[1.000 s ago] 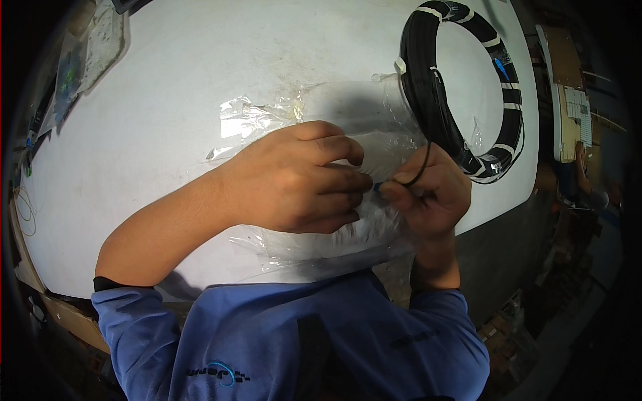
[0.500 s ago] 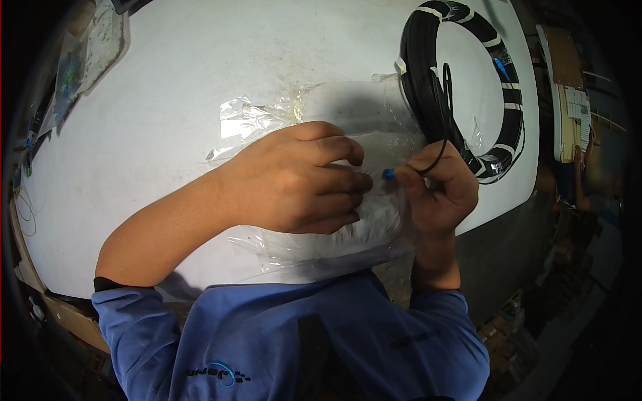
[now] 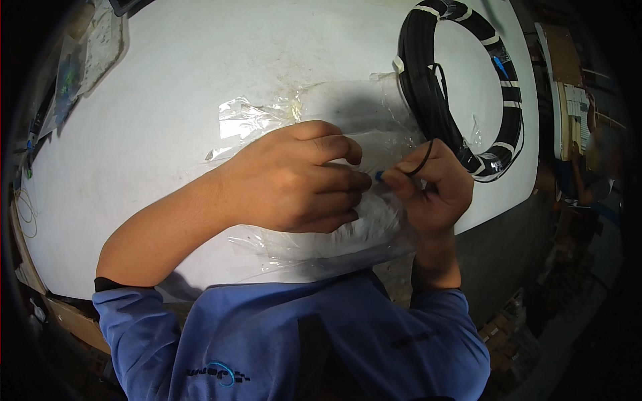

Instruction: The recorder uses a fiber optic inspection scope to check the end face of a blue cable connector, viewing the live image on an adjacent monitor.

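Observation:
Between the thumb and fingers of my right hand [image 3: 438, 190] is a small blue fiber connector [image 3: 379, 176] on the end of a black cable [image 3: 429, 155]. That cable loops up toward a large coil of black cable [image 3: 418, 73], bound with pale tape bands. My left hand [image 3: 297, 179] is closed with curled fingers over a clear plastic bag [image 3: 321, 250] of whitish contents. Whatever its fingertips grip is hidden from view. The connector's tip points left at those fingertips, almost touching them; whether they meet I cannot tell.
Everything lies on a white table [image 3: 200, 53]. A second blue connector [image 3: 500, 65] is on the coil's right side. Clear plastic bags [image 3: 67, 83] sit at the far left edge. Beyond the table's right edge, another person's arm [image 3: 585, 190] shows beside a board.
My right hand has moved slightly left, carrying the blue connector closer to my left fingertips. The cable loop shifted with it. My left hand has hardly moved.

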